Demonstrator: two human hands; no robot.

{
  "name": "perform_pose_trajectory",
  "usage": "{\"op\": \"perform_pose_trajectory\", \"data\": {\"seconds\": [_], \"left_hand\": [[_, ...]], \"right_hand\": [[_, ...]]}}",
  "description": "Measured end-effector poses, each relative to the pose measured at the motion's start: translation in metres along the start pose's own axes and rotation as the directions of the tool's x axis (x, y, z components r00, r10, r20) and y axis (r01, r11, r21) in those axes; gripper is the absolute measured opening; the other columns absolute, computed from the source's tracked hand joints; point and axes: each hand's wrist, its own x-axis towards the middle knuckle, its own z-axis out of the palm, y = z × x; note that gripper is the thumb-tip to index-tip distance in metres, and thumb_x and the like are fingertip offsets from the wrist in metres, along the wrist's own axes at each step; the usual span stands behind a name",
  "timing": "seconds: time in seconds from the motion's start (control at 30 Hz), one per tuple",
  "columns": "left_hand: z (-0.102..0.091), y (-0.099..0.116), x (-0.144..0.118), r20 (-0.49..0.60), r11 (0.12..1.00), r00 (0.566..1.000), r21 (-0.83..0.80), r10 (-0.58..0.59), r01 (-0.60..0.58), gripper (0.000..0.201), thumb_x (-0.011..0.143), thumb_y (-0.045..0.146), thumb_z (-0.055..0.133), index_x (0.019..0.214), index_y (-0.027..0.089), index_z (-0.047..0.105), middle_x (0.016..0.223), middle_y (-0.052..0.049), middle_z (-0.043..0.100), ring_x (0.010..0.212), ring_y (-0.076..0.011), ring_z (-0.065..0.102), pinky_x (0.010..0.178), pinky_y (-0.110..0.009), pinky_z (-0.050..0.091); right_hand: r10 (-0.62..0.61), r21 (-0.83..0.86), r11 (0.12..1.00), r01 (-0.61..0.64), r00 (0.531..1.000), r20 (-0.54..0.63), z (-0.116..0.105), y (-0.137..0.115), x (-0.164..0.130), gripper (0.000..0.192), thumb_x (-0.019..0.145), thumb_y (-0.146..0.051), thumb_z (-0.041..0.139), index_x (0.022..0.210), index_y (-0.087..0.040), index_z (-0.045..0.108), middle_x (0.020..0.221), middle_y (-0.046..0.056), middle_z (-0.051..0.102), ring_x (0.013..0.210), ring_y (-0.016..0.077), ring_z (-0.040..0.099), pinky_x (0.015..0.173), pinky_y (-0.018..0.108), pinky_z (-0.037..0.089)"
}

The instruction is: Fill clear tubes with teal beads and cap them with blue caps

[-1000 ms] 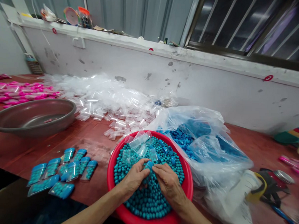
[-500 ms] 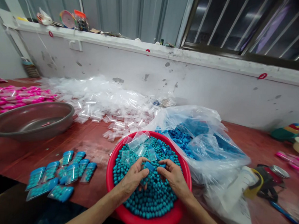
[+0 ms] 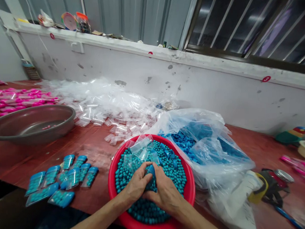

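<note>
Right hand [image 3: 165, 192] now against left hand [image 3: 137, 183]

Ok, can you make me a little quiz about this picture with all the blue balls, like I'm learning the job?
1. True or false: both hands, the left hand and the right hand, are over the red basin.
2. What lies on the table left of the basin: A) filled blue packets, B) scissors, C) a cup?
3. Fill in: the grey metal bowl stands at the far ____ of the table.

Key
1. True; they meet on a small blue-topped packet above the teal beads.
2. A, the filled blue packets.
3. Left.
</note>
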Motion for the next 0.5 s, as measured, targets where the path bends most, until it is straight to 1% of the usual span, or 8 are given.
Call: {"op": "perform_pose_trajectory", "data": {"seconds": [0.03,0.1,0.17,0.23,0.3,0.37,0.43,0.5], "left_hand": [[0.0,0.001,0.0,0.001,1.0,1.0,-0.006,-0.015,0.015,0.027,0.072,0.024,0.052,0.099,0.018,0.051,0.08,0.001,0.055,0.079,-0.0148,0.049,0.075,-0.025,0.038],[0.001,0.004,-0.002,-0.008,0.999,0.999,-0.012,-0.051,0.051,0.024,0.072,0.023,0.052,0.095,0.018,0.051,0.075,0.002,0.055,0.074,-0.0142,0.049,0.07,-0.024,0.038],[0.001,0.007,-0.003,-0.027,0.997,0.997,0.0,-0.077,0.077,0.021,0.072,0.022,0.051,0.092,0.018,0.052,0.072,0.003,0.054,0.071,-0.0138,0.048,0.067,-0.023,0.038],[0.001,0.007,-0.003,-0.048,0.995,0.996,0.047,-0.081,0.083,0.018,0.071,0.019,0.05,0.089,0.017,0.053,0.071,0.003,0.055,0.071,-0.0139,0.049,0.067,-0.023,0.038],[0.001,0.004,-0.002,-0.061,0.99,0.997,0.126,-0.054,0.061,0.017,0.071,0.018,0.049,0.088,0.017,0.055,0.072,0.002,0.056,0.072,-0.0147,0.05,0.069,-0.024,0.038],[0.001,0.003,-0.001,-0.06,0.978,0.998,0.206,-0.011,0.023,0.018,0.072,0.018,0.047,0.088,0.018,0.056,0.075,0.001,0.057,0.075,-0.0159,0.051,0.072,-0.025,0.039],[-0.003,0.004,-0.002,-0.067,0.96,0.997,0.278,0.035,-0.015,0.019,0.074,0.02,0.047,0.091,0.019,0.056,0.08,0.001,0.059,0.078,-0.0168,0.052,0.075,-0.026,0.039],[-0.012,0.01,-0.006,-0.109,0.936,0.992,0.35,0.063,-0.021,0.024,0.076,0.024,0.047,0.098,0.02,0.054,0.082,0.0,0.059,0.076,-0.0169,0.053,0.075,-0.027,0.04]], "right_hand": [[0.002,-0.036,0.999,-0.004,0.999,-0.037,0.003,-0.003,0.001,0.074,0.066,-0.035,0.066,0.127,-0.012,0.032,0.109,0.017,0.052,0.092,0.0296,0.057,0.074,0.04,0.048],[-0.006,-0.121,0.993,-0.005,0.996,-0.088,0.009,-0.008,0.004,0.062,0.066,-0.032,0.064,0.118,-0.012,0.038,0.096,0.013,0.055,0.079,0.0271,0.06,0.064,0.037,0.049],[-0.003,-0.203,0.979,-0.02,0.994,-0.113,0.014,-0.011,0.006,0.057,0.063,-0.031,0.064,0.112,-0.012,0.042,0.091,0.012,0.055,0.071,0.0261,0.06,0.057,0.035,0.049],[0.019,-0.25,0.967,-0.046,0.994,-0.111,0.018,-0.014,0.007,0.056,0.062,-0.031,0.064,0.11,-0.012,0.043,0.09,0.013,0.056,0.07,0.0267,0.061,0.055,0.034,0.048],[0.057,-0.252,0.965,-0.074,0.995,-0.076,0.018,-0.016,0.007,0.055,0.063,-0.033,0.062,0.11,-0.011,0.043,0.091,0.013,0.056,0.072,0.0282,0.061,0.056,0.035,0.048],[0.082,-0.215,0.973,-0.08,0.997,-0.003,0.014,-0.016,0.005,0.055,0.068,-0.035,0.059,0.115,-0.01,0.041,0.095,0.014,0.057,0.076,0.029,0.061,0.061,0.037,0.048],[0.07,-0.147,0.987,-0.058,0.995,0.078,0.006,-0.012,0.004,0.062,0.073,-0.036,0.057,0.125,-0.012,0.034,0.105,0.015,0.056,0.086,0.0288,0.061,0.069,0.037,0.048],[0.06,-0.095,0.994,-0.05,0.992,0.109,-0.006,-0.004,0.006,0.071,0.075,-0.037,0.057,0.133,-0.014,0.023,0.114,0.014,0.054,0.096,0.0274,0.057,0.077,0.036,0.046]]}}
